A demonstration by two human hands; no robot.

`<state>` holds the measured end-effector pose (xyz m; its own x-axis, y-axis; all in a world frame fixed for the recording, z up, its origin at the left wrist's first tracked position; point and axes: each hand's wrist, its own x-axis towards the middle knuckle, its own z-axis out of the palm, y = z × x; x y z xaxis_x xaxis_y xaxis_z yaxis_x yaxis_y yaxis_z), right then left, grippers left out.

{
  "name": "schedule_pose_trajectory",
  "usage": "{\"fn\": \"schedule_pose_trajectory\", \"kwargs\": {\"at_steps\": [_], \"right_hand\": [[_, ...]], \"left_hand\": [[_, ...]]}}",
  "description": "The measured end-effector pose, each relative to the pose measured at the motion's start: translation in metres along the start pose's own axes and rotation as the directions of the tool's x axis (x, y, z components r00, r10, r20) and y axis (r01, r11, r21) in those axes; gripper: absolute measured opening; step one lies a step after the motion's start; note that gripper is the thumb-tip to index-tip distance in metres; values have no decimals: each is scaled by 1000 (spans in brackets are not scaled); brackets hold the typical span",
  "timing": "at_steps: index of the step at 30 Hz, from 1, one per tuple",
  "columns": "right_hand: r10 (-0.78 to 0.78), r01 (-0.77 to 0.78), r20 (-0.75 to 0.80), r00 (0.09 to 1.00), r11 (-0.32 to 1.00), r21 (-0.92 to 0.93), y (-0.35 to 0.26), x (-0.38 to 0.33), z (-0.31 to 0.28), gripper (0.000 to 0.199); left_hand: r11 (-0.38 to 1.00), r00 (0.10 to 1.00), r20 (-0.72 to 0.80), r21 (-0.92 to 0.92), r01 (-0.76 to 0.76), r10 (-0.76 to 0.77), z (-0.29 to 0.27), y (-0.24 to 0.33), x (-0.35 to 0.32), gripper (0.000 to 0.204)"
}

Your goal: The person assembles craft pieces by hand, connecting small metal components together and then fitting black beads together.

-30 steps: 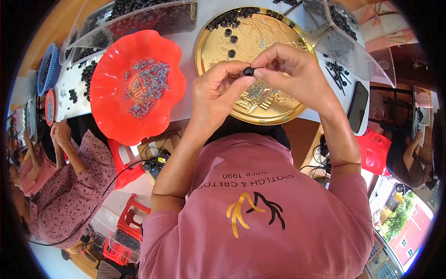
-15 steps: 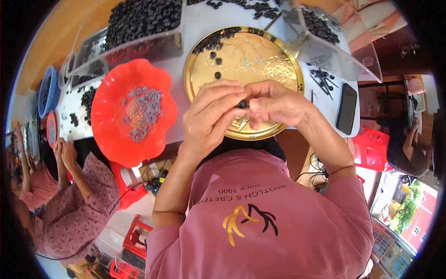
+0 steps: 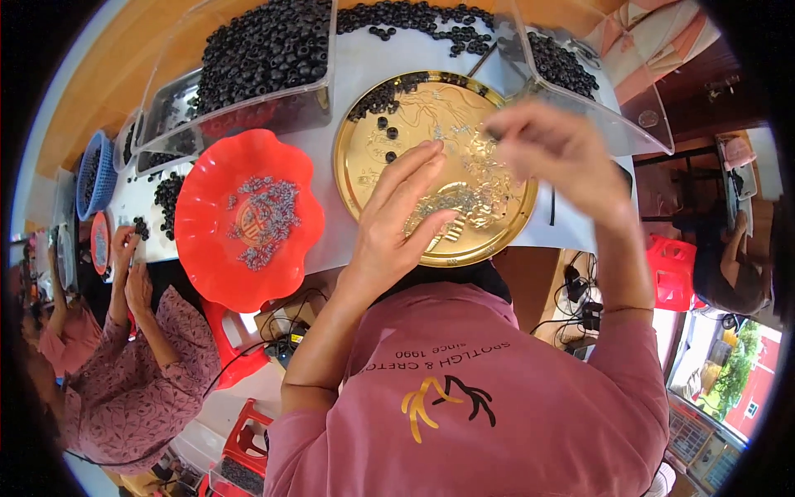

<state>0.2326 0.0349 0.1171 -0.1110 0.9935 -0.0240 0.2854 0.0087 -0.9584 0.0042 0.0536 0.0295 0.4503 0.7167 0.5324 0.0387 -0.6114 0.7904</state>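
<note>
My left hand [image 3: 396, 211] hovers over the near left part of a round gold tray [image 3: 352, 178], its fingers stretched out and thumb apart, holding nothing. Up and to the right, my right hand [image 3: 567, 153] is smeared by motion above the tray's right rim. A small black round piece [image 3: 494, 132] shows at its pinched fingertips. Small silvery metal pieces [image 3: 464, 199] lie scattered on the tray. More black round pieces [image 3: 381, 101] are gathered at its far left edge, with a few loose ones nearer my left hand.
A scalloped red bowl [image 3: 207, 269] with small grey pieces stands left of the tray. Clear plastic bins of black round pieces [image 3: 269, 54] stand behind, with another clear bin [image 3: 563, 70] at far right. A co-worker's hands [image 3: 132, 269] are at the table's left. Cables [image 3: 580, 302] hang below.
My hands have parted. The right one has swung up and right with the black piece, while the left has opened over the tray. The head view has shifted slightly.
</note>
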Motion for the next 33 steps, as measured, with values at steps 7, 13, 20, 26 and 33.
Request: {"fn": "schedule_pose_trajectory", "kwargs": {"at_steps": [7, 13, 20, 26, 33], "right_hand": [[-364, 62, -395, 844, 797, -601, -13, 37, -95, 32], [-443, 319, -49, 895, 713, -624, 5, 48, -6, 20], [-383, 349, 105, 918, 652, -673, 85, 89, 68, 20], [-258, 250, 95, 961, 675, -695, 98, 93, 73, 20], [-315, 293, 104, 943, 646, -705, 107, 89, 72, 18]], "left_hand": [[997, 998, 33, 52, 56, -58, -5, -13, -14, 38], [992, 992, -24, 34, 122, -121, -5, -20, -28, 31], [990, 990, -23, 11, 138, -137, -7, -19, -26, 29], [973, 970, -73, -13, 232, -233, -11, -19, -27, 24], [834, 868, -77, -329, 443, -491, -7, -26, -22, 20]]}}
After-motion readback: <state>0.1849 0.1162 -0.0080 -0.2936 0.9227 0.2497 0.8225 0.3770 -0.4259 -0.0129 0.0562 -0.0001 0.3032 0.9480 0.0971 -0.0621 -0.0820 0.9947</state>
